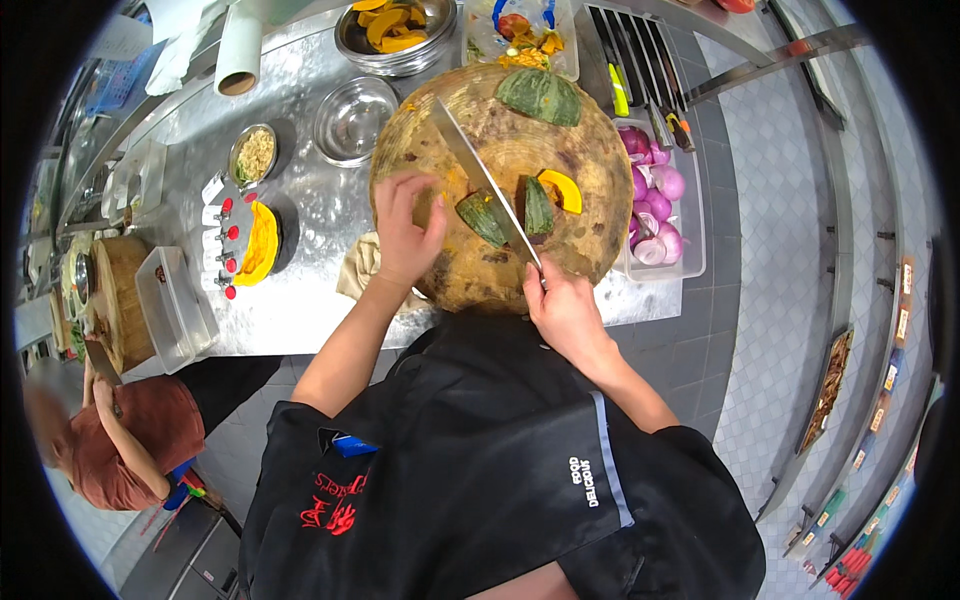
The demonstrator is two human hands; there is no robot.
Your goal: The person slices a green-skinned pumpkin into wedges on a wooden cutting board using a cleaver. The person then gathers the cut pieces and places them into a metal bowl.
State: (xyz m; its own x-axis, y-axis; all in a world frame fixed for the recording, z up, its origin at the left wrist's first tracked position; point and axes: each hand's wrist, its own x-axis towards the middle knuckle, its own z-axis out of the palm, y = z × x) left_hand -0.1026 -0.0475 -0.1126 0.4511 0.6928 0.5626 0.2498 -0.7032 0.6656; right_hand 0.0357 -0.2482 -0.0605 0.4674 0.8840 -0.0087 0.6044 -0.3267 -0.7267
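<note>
My right hand (564,309) grips a long-bladed kitchen knife (480,174) at the near edge of a round wooden chopping block (442,277). The blade points away from me and to the left, passing over part of a green-skinned pumpkin piece (480,219). My left hand (409,225) is over the block's left side, fingers apart and holding nothing. Right of the blade lies another green-skinned pumpkin piece (538,206), with a yellow pumpkin slice (564,192) beside it. A larger pumpkin chunk (540,96) rests skin up at the block's far side.
Left stand an empty steel bowl (355,124), a bowl of chopped food (253,156) and a pumpkin wedge (259,244). Pumpkin slices fill a bowl (352,52) behind. A tub of purple onions (694,259) and a knife rack (637,45) flank the right. Another person (135,442) cuts at far left.
</note>
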